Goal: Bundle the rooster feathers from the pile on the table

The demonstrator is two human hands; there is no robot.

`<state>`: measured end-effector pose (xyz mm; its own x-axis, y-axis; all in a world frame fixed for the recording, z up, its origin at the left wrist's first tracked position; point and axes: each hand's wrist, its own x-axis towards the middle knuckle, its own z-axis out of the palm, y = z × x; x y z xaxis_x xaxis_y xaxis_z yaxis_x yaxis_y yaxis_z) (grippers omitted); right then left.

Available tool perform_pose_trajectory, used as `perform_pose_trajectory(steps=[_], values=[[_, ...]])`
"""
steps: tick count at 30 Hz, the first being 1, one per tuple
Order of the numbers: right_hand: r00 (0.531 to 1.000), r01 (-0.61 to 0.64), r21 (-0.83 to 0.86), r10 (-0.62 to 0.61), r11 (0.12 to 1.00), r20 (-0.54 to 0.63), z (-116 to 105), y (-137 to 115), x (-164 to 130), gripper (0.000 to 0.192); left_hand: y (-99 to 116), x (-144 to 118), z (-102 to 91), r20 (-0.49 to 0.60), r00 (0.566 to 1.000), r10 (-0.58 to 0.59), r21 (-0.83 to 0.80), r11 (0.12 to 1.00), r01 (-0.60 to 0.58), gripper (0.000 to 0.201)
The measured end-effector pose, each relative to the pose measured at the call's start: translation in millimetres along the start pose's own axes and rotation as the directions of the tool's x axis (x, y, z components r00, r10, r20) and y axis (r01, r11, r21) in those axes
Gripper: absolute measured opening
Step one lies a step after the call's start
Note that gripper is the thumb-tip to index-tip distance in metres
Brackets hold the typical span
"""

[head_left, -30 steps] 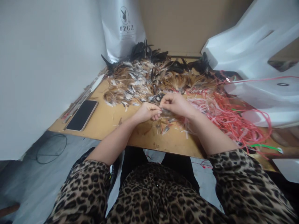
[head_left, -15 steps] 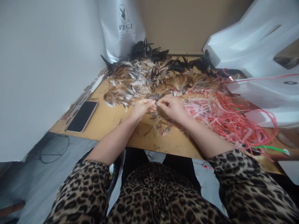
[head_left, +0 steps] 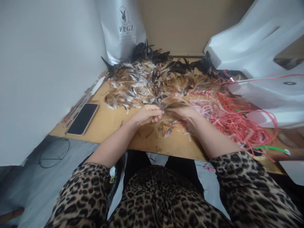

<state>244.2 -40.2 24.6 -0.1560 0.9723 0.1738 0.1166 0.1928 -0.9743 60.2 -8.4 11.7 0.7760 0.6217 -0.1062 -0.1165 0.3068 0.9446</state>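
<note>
My left hand (head_left: 149, 115) is closed in a pinch at the base of a small tuft of brown feathers (head_left: 175, 103). The tuft fans out to the right, across the top of my right hand (head_left: 182, 112). That hand is smeared by motion and partly covered by the feathers, so its grip cannot be made out. Just beyond both hands lies a wide pile of brown, white and black feathers (head_left: 133, 80). Small loose feather scraps (head_left: 167, 130) lie on the table below my hands.
Red and pale pink strips (head_left: 237, 122) are heaped on the right of the wooden table (head_left: 114, 126), with a green strip (head_left: 272, 149) at its edge. A phone (head_left: 82, 119) lies at the left. A printed silver bag (head_left: 123, 34) and a white plastic bag (head_left: 251, 41) stand behind.
My hands have moved slightly nearer to me, and the right hand has shifted right. A fanned feather tuft now shows between them. The pile looks the same.
</note>
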Motion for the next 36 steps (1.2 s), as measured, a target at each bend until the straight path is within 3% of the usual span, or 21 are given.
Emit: perform_pose_trajectory(steps=[5,10,13,17,20,23,27,32,36], values=[[1.000,-0.002,0.200,0.006,0.980,-0.019,22,1,-2,0.029,-4,3,1.2,0.015,0.997,-0.079,-0.365,0.928,0.079,0.016],[0.991,0.009,0.039,-0.004,0.999,-0.134,26,-15,-3,0.028,-2,4,2.8,0.098,0.984,-0.147,-0.457,0.872,0.175,0.009],[0.983,0.014,-0.084,-0.029,0.996,-0.180,23,-22,-3,0.029,-2,6,-0.9,0.059,0.990,-0.130,-0.386,0.911,0.143,0.014],[0.963,-0.032,-0.175,-0.016,0.984,-0.270,21,-16,0,0.025,-1,7,-7.3,-0.073,0.994,-0.080,-0.038,0.996,0.078,0.021],[0.952,-0.082,-0.142,0.035,0.986,-0.306,21,-8,2,0.020,2,6,-9.4,-0.162,0.986,-0.025,0.204,0.977,0.058,0.023],[0.942,-0.157,-0.134,0.108,0.978,-0.317,21,-4,2,0.015,5,5,-10.7,-0.190,0.982,0.000,0.321,0.945,0.063,0.025],[0.929,-0.246,-0.068,0.215,0.967,-0.300,21,-1,3,0.016,4,5,-12.9,-0.216,0.975,0.046,0.294,0.956,0.021,0.028],[0.930,-0.239,0.279,0.302,0.930,-0.212,23,12,8,0.025,-2,8,-8.8,-0.261,0.958,0.116,0.191,0.979,-0.066,0.030],[0.920,-0.277,0.435,0.367,0.857,-0.135,24,18,10,0.027,-4,11,-4.8,-0.270,0.945,0.182,0.119,0.981,-0.155,0.031]])
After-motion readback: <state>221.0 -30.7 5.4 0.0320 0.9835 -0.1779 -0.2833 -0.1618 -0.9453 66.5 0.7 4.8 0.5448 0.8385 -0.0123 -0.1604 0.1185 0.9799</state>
